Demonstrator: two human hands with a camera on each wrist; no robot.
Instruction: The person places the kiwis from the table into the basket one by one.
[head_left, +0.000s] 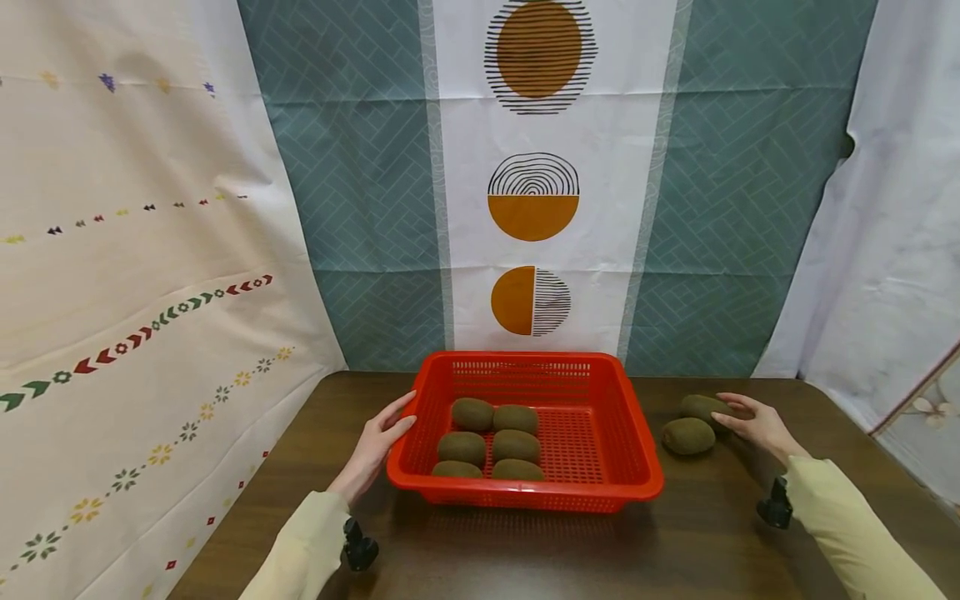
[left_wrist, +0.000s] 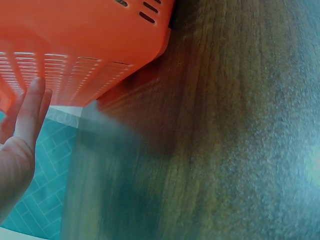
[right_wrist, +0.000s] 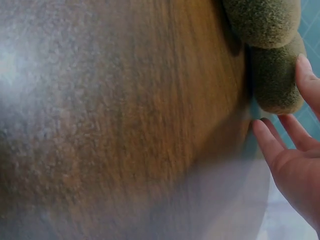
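A red plastic basket (head_left: 525,497) with slotted walls stands mid-table, and several brown kiwis (head_left: 516,447) lie in its left half. My left hand (head_left: 372,446) is at the basket's left side, its fingers extended along the slotted wall in the left wrist view. To the right of the basket, two kiwis lie close together on the table: a front kiwi (head_left: 687,437) and a back kiwi (head_left: 702,407). My right hand (head_left: 762,427) is at the right end of the back one. In the right wrist view the thumb (right_wrist: 306,75) overlaps that kiwi's side and the other fingers are spread near its end.
The dark wooden table (head_left: 540,558) runs up to a patterned teal and white curtain (head_left: 367,192) behind the basket. Pale cloths hang at left and right. A small black device (head_left: 360,546) is on the left wrist, another (head_left: 776,504) on the right.
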